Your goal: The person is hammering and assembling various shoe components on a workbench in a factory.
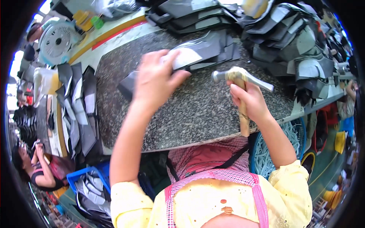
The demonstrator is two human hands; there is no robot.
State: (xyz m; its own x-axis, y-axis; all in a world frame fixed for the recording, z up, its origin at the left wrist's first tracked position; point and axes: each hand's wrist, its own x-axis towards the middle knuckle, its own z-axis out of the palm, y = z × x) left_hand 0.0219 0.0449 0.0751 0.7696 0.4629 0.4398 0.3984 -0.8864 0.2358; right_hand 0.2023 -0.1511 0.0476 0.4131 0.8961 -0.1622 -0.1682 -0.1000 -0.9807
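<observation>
My right hand (250, 100) grips a hammer (243, 121) by its wooden handle, with the metal head up and the handle's end near the front edge of the speckled stone slab (190, 119). Over the far left of the slab is my left hand (154, 78), a little blurred, its thumb spread away from the fingers. It is at the left end of a fanned stack of dark grey shoe-upper-like pieces (211, 48), some with pale patches. Another dark piece (127, 84) shows beside the left wrist, partly covered by the hand.
Piles of dark cut pieces stand at the far edge (186, 17), on the right (281, 34) and on the left (80, 110). A white fan (59, 41) is at the far left. Below the slab are a blue basket of pale strips (275, 148) and a blue crate (85, 174). Another person (42, 165) sits at left.
</observation>
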